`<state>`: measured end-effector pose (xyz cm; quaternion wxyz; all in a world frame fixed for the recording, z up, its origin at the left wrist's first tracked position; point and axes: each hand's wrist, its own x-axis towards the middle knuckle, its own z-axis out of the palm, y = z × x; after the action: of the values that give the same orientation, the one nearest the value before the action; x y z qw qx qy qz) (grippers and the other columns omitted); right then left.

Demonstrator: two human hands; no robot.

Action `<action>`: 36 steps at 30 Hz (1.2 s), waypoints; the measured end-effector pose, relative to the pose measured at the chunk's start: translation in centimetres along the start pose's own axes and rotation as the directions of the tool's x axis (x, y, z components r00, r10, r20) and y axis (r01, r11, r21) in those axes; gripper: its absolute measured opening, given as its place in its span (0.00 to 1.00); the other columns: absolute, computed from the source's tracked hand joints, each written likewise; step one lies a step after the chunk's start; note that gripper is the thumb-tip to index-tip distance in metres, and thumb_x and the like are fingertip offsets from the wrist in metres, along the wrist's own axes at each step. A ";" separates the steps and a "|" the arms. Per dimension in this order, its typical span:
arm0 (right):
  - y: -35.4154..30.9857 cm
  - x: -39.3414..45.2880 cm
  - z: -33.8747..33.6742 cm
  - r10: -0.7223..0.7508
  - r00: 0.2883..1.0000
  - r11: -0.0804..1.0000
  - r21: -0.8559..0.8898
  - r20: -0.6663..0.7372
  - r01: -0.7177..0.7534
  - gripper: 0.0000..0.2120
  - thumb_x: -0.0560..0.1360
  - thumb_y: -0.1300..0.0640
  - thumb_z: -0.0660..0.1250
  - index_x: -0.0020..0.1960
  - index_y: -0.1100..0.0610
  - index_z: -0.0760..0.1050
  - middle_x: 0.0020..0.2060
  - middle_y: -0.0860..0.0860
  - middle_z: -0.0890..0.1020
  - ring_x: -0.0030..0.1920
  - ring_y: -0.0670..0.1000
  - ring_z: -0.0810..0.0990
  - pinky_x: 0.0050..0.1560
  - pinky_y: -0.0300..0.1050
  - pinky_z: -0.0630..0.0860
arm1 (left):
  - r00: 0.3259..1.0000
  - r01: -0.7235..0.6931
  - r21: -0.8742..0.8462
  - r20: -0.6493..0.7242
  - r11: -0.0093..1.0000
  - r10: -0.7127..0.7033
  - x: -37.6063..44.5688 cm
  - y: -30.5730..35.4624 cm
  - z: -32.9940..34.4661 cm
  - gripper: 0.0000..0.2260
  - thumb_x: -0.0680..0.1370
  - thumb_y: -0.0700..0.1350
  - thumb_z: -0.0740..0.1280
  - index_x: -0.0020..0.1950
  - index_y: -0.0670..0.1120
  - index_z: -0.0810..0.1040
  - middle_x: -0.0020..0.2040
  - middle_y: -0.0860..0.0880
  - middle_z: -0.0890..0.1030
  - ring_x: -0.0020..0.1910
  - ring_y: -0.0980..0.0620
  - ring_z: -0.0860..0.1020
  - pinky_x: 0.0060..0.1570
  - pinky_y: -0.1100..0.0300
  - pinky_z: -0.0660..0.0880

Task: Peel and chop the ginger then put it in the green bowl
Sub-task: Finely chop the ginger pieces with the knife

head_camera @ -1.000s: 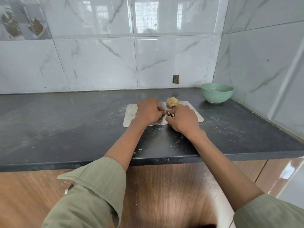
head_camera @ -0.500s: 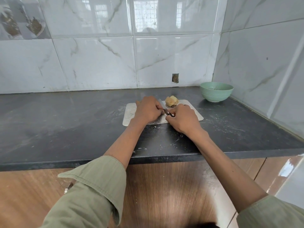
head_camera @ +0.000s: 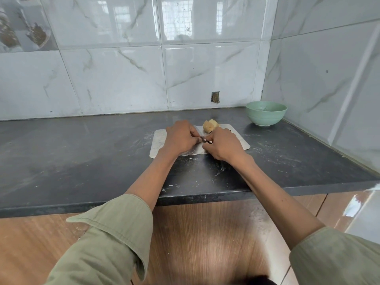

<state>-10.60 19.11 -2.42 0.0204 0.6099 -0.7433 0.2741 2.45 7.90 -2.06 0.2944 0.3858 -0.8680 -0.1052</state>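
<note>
The ginger [head_camera: 210, 126] lies as a pale, already skinned lump at the far edge of the metal cutting board [head_camera: 159, 144], just beyond the knuckles of the right hand [head_camera: 223, 145] and apart from it. The board sits flat on the dark desk [head_camera: 82, 153], toward its right half. The green bowl [head_camera: 265, 113] stands in the back right corner where the tiled walls meet, near the board's far right corner but not touching it.

Both hands meet over the middle of the board. The right hand is curled round a small knife [head_camera: 202, 138], of which only a short stretch of blade and dark handle shows between the two hands. The left hand [head_camera: 180, 138] is bent over with its fingertips drawn in right at the blade; something small is probably pinned under them, but the hand hides it, so I cannot tell what it grasps, if anything.

Judging by the bare lump, peeling looks done and chopping is the step in hand, with most of the ginger not yet cut. The next move calls for short, controlled cuts with the left fingertips tucked back from the edge, then bringing the larger lump under the knife.
</note>
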 end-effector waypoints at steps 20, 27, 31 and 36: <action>-1.3 -3.5 0.2 0.026 0.980 0.997 -0.064 -0.199 -0.039 0.09 0.76 0.52 0.64 0.46 0.59 0.76 0.42 0.57 0.79 0.51 0.63 0.77 0.41 0.50 0.67 | 0.999 0.049 -0.020 0.007 0.999 -0.049 0.1 -0.6 -0.2 0.01 0.73 0.52 0.78 0.42 0.57 0.89 0.36 0.63 0.83 0.45 0.60 0.81 0.55 0.49 0.73; -1.8 -3.8 0.3 -0.034 0.987 0.996 -0.090 -0.159 0.020 0.10 0.79 0.52 0.61 0.56 0.58 0.66 0.48 0.60 0.81 0.49 0.65 0.79 0.42 0.53 0.67 | 0.998 0.044 -0.091 0.041 0.995 -0.040 0.0 -0.8 0.0 0.04 0.70 0.49 0.78 0.39 0.58 0.88 0.35 0.64 0.84 0.43 0.59 0.82 0.54 0.46 0.79; -1.9 -4.0 0.2 -0.049 0.984 0.995 -0.090 -0.172 0.034 0.09 0.79 0.54 0.61 0.55 0.56 0.64 0.46 0.59 0.80 0.46 0.64 0.77 0.40 0.52 0.65 | 0.999 0.018 -0.082 0.037 0.996 -0.015 0.3 -1.1 0.3 0.06 0.65 0.56 0.72 0.38 0.70 0.82 0.33 0.71 0.80 0.43 0.57 0.83 0.55 0.41 0.78; -2.0 -4.1 0.2 -0.061 0.984 0.991 -0.131 -0.167 0.039 0.16 0.79 0.55 0.61 0.64 0.59 0.66 0.45 0.59 0.80 0.47 0.65 0.77 0.41 0.52 0.64 | 0.999 0.047 -0.083 0.023 0.995 -0.045 0.3 -1.0 0.1 0.09 0.68 0.53 0.77 0.36 0.70 0.83 0.34 0.63 0.83 0.42 0.56 0.82 0.52 0.42 0.78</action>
<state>-7.69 22.48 -3.35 0.1299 0.6001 -0.7392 0.2768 2.82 7.03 -2.40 0.2985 0.3918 -0.8569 -0.1520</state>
